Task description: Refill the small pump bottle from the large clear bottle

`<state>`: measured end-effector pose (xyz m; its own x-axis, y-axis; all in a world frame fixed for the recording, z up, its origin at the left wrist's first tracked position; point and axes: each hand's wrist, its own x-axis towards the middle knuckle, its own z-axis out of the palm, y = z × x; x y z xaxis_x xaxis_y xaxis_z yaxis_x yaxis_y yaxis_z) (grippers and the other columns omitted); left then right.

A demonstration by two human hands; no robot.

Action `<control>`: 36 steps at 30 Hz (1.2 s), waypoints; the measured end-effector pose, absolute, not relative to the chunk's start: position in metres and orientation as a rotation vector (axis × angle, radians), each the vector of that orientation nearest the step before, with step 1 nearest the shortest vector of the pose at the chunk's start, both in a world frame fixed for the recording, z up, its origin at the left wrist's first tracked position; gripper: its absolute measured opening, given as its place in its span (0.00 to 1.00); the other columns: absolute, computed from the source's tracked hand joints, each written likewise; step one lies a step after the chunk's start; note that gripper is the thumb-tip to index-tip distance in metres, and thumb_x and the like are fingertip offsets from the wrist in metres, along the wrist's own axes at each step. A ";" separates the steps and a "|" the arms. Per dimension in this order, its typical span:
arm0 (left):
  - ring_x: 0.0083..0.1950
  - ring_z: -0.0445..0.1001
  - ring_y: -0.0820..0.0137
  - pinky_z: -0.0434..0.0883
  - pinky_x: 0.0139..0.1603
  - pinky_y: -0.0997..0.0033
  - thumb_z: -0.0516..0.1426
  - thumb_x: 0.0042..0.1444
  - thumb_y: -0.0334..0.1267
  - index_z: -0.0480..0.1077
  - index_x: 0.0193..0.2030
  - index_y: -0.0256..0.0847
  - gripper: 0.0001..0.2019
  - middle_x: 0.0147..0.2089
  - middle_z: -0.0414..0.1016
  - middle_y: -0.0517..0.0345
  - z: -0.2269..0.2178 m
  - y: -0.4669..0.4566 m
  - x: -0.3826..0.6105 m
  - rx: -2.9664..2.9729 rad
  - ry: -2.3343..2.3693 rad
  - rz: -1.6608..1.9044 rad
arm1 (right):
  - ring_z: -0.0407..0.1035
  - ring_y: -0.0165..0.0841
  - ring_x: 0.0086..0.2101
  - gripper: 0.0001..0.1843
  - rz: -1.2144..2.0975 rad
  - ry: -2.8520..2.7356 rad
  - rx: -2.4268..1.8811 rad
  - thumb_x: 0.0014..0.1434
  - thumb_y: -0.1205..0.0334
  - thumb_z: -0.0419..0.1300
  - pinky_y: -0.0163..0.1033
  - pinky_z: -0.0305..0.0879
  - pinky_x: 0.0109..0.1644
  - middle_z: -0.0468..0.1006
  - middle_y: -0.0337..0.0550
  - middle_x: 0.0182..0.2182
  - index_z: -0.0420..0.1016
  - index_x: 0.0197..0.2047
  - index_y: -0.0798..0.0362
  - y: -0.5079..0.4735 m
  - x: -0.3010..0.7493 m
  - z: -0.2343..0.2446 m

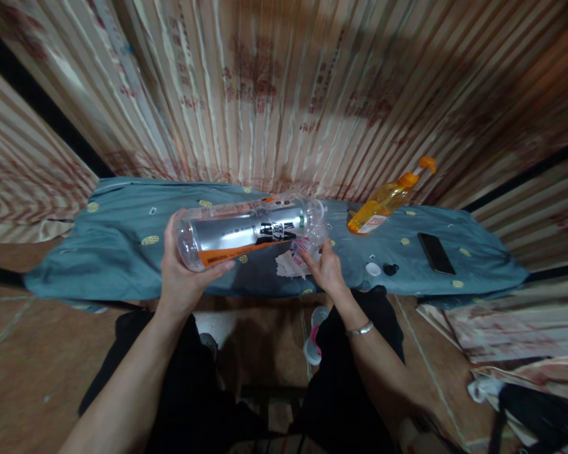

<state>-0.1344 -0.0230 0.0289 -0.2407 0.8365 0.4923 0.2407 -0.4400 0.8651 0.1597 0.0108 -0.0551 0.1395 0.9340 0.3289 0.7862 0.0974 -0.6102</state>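
Observation:
A large clear plastic bottle (236, 230) with a silver and orange label is held on its side above the cloth-covered table. Wrapped around its base end is my left hand (182, 271), thumb along the lower edge. At the neck end, my right hand (326, 268) pinches a crumpled pale rag (291, 263) with pink marks, which could be cloth or paper. The rag lies against or just under the bottle's shoulder; whether it touches cannot be made out. Part of the fingers is hidden behind the rag and bottle.
To the right stands an orange pump bottle (376, 205). A white round lid (373, 269), a small black object (390, 269) and a phone (435, 253) lie on the teal cloth (127, 233). Curtains (265, 94) hang behind. A clear cup (312, 350) is below, between my legs.

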 end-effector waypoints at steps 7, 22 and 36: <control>0.70 0.65 0.47 0.60 0.73 0.35 0.77 0.32 0.47 0.64 0.63 0.49 0.49 0.67 0.66 0.48 0.028 -0.022 -0.135 1.582 1.306 1.735 | 0.76 0.43 0.32 0.28 0.280 -1.672 -1.709 0.61 0.35 0.54 0.42 0.69 0.36 0.80 0.50 0.34 0.63 0.48 0.53 0.010 0.159 -0.053; 0.65 0.71 0.51 0.69 0.68 0.42 0.76 0.33 0.51 0.63 0.66 0.44 0.51 0.66 0.67 0.46 0.022 -0.021 -0.137 1.681 1.330 1.792 | 0.78 0.48 0.37 0.33 0.270 -1.701 -1.776 0.59 0.36 0.56 0.45 0.71 0.40 0.81 0.57 0.40 0.63 0.53 0.56 0.011 0.159 -0.052; 0.65 0.71 0.50 0.68 0.67 0.45 0.75 0.35 0.52 0.60 0.68 0.47 0.52 0.66 0.68 0.44 0.020 -0.021 -0.139 1.673 1.388 1.713 | 0.76 0.44 0.32 0.29 0.288 -1.668 -1.729 0.59 0.37 0.57 0.42 0.69 0.36 0.80 0.48 0.33 0.65 0.50 0.53 0.009 0.159 -0.054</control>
